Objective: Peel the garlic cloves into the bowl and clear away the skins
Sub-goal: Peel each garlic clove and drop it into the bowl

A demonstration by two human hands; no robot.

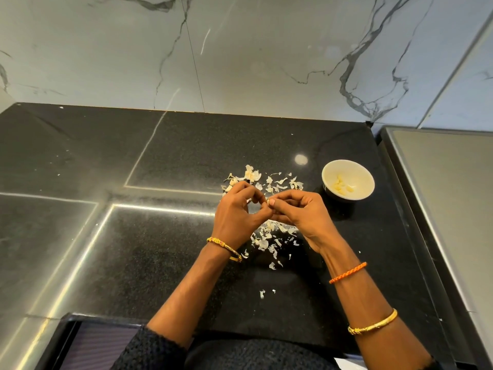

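While both hands meet over the counter (160, 249), I see the left hand (236, 213) and right hand (298, 213) with fingers curled, pinching one small clove (269, 202) between their fingertips; it looks partly skinned, though it is too small for me to be sure. Skins (269, 236) lie scattered just under my hands, and more litter the counter beyond them, among what may be unpeeled pieces. To the right, near my right hand but apart from it, stands the bowl (328, 172) with peeled cloves (340, 184) inside.
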